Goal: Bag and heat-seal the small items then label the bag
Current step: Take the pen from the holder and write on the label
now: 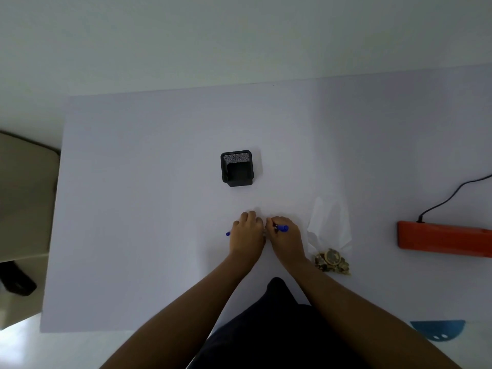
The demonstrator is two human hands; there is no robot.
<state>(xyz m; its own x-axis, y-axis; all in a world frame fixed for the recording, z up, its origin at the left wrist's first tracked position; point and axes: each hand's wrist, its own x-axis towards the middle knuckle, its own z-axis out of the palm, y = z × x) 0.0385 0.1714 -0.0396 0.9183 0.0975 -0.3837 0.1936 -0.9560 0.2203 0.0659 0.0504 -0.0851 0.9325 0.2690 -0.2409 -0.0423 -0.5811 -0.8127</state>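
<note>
Clear bag (330, 225) of small items (331, 261) lies flat.

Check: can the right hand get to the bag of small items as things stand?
Probably yes. The bag lies just right of the right hand with bare table between them. But that hand's grip is on a blue pen, so it would need to drop it first.

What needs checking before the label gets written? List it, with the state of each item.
1. Pen in hand: ok, the right hand grips one blue part, the left hand the other.
2. Pen uncapped: cannot tell, the hands hide the join.
3. Items inside the clear bag: ok, bunched at its near end.
4. Bag sealed: cannot tell.
5. Bag within reach: ok, beside the right hand.
6. Orange heat sealer out of the way: ok, far right.
</note>
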